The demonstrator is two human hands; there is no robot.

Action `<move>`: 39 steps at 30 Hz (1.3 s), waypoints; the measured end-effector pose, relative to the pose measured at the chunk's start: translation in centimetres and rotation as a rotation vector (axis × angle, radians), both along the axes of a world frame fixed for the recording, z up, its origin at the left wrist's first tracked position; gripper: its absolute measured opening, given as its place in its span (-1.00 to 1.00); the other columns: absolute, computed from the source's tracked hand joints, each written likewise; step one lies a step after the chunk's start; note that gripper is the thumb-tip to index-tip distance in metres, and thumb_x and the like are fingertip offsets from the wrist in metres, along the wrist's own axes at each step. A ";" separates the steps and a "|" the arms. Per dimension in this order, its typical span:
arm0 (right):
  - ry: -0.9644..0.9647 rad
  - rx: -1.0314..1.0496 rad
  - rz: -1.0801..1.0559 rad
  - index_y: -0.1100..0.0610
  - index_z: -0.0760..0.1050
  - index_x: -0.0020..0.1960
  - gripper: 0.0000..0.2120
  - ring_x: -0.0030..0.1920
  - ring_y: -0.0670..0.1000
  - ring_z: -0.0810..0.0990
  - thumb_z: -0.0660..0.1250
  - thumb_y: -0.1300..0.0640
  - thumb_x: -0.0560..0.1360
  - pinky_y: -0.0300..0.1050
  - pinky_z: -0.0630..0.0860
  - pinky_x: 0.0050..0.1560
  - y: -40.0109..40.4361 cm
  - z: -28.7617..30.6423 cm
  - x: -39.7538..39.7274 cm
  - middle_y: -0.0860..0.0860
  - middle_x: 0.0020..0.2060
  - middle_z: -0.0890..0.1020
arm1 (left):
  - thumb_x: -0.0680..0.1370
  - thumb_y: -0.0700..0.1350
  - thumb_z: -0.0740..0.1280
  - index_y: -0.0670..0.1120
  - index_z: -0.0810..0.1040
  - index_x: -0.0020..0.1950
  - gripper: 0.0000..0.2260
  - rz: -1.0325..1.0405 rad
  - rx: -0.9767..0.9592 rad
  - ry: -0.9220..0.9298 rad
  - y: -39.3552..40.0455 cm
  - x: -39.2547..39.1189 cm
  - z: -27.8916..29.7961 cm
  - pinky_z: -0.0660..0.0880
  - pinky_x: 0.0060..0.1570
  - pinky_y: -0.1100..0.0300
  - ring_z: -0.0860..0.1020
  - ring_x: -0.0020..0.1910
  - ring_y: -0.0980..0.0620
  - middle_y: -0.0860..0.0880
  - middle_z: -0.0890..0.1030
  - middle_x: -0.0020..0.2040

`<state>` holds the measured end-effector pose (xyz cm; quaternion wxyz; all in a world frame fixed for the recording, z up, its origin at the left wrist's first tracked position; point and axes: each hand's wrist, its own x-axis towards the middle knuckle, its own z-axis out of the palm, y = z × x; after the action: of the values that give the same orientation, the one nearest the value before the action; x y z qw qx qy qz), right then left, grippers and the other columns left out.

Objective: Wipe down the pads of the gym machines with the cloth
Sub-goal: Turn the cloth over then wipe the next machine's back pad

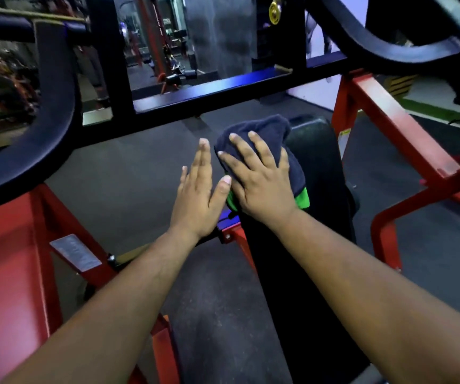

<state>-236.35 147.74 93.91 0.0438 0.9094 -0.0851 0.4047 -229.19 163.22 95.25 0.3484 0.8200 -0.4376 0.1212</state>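
A long black pad [317,167] of a red-framed gym machine runs from the lower middle up to the centre. On its upper left part lies a dark blue cloth [262,131] with a green edge. My right hand [256,178] presses flat on the cloth, fingers spread and straight. My left hand [198,195] hovers just left of the pad, fingers straight and together, thumb near the right hand, holding nothing.
Red frame beams [395,126] flank the pad on both sides. Black curved padded arms [46,151] and a black crossbar [223,95] pass overhead and in front. Dark rubber floor [129,173] lies below. More machines stand behind in the back left.
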 end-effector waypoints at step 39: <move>-0.144 0.645 -0.192 -0.25 0.05 0.63 -0.46 0.65 -0.01 -0.03 0.10 -0.14 0.68 0.36 0.25 0.44 -12.0 -9.7 -7.3 -0.08 0.66 -0.03 | 0.61 0.32 -0.06 -0.08 0.04 0.67 -0.27 -0.006 0.630 -1.014 -11.7 -2.6 0.2 -0.15 0.56 -0.33 -0.04 0.66 -0.09 -0.10 0.02 0.68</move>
<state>-243.68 135.75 84.19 -0.2143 0.8333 -0.2970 0.4141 -231.81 151.48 95.49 -0.1635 0.7225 -0.5664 0.3611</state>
